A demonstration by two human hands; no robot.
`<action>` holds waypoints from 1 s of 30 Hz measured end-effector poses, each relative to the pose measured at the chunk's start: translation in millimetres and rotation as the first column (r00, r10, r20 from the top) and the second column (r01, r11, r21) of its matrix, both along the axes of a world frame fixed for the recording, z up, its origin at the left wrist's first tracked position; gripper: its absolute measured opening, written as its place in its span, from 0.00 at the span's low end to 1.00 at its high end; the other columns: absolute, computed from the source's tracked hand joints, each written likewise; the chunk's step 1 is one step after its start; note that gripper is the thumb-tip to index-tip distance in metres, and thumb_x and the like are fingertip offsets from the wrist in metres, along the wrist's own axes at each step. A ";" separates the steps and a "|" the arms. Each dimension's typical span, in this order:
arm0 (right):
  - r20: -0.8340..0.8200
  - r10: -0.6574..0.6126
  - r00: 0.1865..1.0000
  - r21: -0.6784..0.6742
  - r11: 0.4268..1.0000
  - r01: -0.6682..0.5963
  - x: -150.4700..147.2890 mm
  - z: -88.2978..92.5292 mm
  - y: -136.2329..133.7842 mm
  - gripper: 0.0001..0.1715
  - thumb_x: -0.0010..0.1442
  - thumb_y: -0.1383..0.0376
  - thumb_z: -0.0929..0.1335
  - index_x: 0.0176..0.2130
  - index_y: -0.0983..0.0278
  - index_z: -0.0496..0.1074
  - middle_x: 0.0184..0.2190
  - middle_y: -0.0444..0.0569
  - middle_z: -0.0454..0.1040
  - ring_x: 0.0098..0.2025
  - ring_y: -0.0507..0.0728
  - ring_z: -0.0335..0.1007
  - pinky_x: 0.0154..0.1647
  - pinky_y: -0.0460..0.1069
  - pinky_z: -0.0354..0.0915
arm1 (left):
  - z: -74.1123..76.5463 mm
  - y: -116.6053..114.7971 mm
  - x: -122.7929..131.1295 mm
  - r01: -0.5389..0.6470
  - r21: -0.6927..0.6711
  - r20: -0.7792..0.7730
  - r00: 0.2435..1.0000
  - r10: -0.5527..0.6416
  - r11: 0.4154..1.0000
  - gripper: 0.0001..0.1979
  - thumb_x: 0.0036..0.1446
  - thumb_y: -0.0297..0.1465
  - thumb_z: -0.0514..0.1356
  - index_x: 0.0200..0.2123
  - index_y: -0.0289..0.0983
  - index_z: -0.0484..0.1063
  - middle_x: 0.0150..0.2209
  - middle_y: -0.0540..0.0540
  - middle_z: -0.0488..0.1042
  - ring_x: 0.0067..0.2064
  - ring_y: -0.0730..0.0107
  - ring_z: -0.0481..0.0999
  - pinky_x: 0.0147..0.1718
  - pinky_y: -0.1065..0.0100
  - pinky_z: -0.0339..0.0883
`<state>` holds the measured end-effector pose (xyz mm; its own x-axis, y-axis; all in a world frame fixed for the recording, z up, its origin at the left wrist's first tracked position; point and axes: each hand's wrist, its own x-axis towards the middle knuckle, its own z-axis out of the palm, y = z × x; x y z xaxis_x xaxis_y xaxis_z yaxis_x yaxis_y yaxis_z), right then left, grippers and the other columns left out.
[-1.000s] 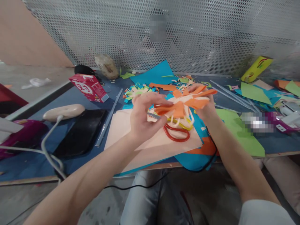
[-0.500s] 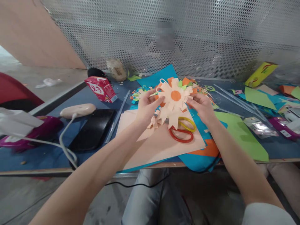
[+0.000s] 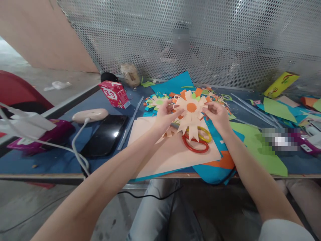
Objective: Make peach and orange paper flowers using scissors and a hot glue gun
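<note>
A cream paper flower (image 3: 193, 117) with an orange round centre is held up between my two hands. My left hand (image 3: 167, 112) pinches its left petals, and my right hand (image 3: 217, 113) grips the petals on the right. Two ribbon-like paper tails hang from the flower over the scissors (image 3: 197, 146), whose red and yellow handles show while the flower partly covers the rest. Under them lies a stack of cream paper (image 3: 160, 157) on blue sheets. Another fringed paper flower (image 3: 157, 103) with a pale green middle rests behind my left hand.
At left are a black phone (image 3: 105, 135), a white corded device (image 3: 90, 115), a purple power strip (image 3: 60, 137) and a pink box (image 3: 114, 94). Green paper (image 3: 253, 147), clear sticks (image 3: 254, 110) and a yellow box (image 3: 282, 84) lie right. A perforated metal panel (image 3: 150, 40) stands behind.
The view has shifted slightly, so the table things sit a little further right. Both hands keep hold of the flower, which is a bit lower and turned slightly.
</note>
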<state>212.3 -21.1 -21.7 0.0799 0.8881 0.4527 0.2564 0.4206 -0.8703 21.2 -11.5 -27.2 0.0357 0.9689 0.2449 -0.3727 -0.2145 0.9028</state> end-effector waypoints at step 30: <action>-0.082 0.100 0.992 -0.250 0.961 -0.118 -4.1 -1.4 -1.6 0.21 0.38 0.57 0.75 0.31 0.63 0.67 0.27 0.44 0.73 0.25 0.50 0.68 0.21 0.45 0.62 | -9.9 7.0 0.7 0.012 -0.143 0.186 0.982 0.015 0.990 0.23 0.32 0.32 0.70 0.32 0.38 0.64 0.24 0.56 0.72 0.26 0.76 0.73 0.28 0.72 0.66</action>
<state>208.2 -22.6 -23.0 -0.0009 0.9782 0.2078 0.1581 0.2053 -0.9658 21.8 -4.5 -37.1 0.0012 0.9943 0.1064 -0.5367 -0.0892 0.8390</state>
